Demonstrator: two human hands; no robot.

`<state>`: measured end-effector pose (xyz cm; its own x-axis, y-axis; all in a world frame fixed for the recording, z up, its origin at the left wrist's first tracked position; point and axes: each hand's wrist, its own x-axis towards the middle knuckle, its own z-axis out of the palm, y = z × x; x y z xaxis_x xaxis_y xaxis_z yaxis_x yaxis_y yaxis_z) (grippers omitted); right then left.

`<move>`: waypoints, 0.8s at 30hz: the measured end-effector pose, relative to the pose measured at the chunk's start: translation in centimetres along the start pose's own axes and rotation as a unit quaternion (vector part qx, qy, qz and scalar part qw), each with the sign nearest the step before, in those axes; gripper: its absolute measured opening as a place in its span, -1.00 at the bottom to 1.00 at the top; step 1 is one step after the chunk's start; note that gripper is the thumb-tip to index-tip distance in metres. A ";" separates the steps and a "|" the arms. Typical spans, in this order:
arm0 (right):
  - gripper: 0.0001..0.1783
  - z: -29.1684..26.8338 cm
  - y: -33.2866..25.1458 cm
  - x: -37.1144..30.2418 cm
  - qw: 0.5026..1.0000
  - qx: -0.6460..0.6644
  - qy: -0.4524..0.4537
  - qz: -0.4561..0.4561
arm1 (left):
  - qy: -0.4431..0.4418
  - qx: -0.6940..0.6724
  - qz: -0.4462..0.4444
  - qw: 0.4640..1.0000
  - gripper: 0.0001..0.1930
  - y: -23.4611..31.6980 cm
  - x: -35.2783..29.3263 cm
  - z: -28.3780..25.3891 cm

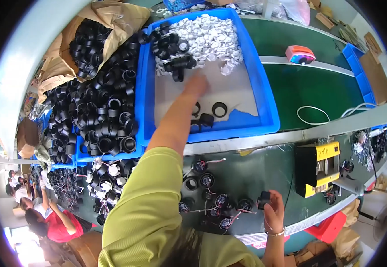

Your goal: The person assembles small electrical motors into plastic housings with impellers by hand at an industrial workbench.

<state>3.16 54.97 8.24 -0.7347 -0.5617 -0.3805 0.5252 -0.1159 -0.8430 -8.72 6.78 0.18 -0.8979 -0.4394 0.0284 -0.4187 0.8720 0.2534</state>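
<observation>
My left hand (pixel 196 86) reaches far out into a large blue tray (pixel 271 116), just below a heap of white plastic caps (pixel 209 38). Its fingers are smeared by motion, so their grip does not show. Black plastic rings (pixel 219 109) lie on the tray's bottom beside my left forearm, and more are piled on the white caps. Above the green bench at the right, my right hand (pixel 273 212) is closed on a small black cylindrical part (pixel 263 200). Several round black parts with thin wires (pixel 221 200) lie on the bench left of it.
A blue bin (pixel 109 156) overflowing with black rings stands left of the tray, a paper sack (pixel 53 66) behind it. To the right are a yellow-and-black device (pixel 318 167) and a green conveyor belt (pixel 309 89) carrying a pink-and-white gadget (pixel 300 54). Other people (pixel 57 222) sit far left.
</observation>
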 end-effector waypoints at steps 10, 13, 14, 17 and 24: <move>-0.49 9.1 -3.1 0.2 0.976 0.165 -0.142 -0.028 | -0.084 -0.911 -0.103 0.390 -0.68 6.1 -19.0 -11.3; -0.50 14.4 -3.3 -1.6 0.970 0.137 -0.191 -0.062 | -0.128 -0.947 -0.250 0.152 -0.64 10.4 -29.9 -16.4; -0.52 16.7 -3.8 -2.5 0.966 0.131 -0.212 -0.067 | -0.142 -0.957 -0.185 0.172 -0.70 10.7 -32.8 -16.8; -0.55 21.9 -4.0 -4.2 0.958 0.097 -0.241 -0.118 | -0.017 -0.959 -0.157 0.236 -0.78 11.4 -38.4 -19.0; -0.60 27.4 -4.1 -9.5 0.940 0.023 -0.284 -0.190 | 0.092 -0.916 -0.168 0.353 -0.89 11.0 -44.5 -22.5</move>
<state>19.73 38.35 25.73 -0.5323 -0.8175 0.2200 0.2995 -0.4250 -0.8542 29.75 31.07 23.45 -0.7441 -0.6056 -0.2819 0.4441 -0.7638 0.4684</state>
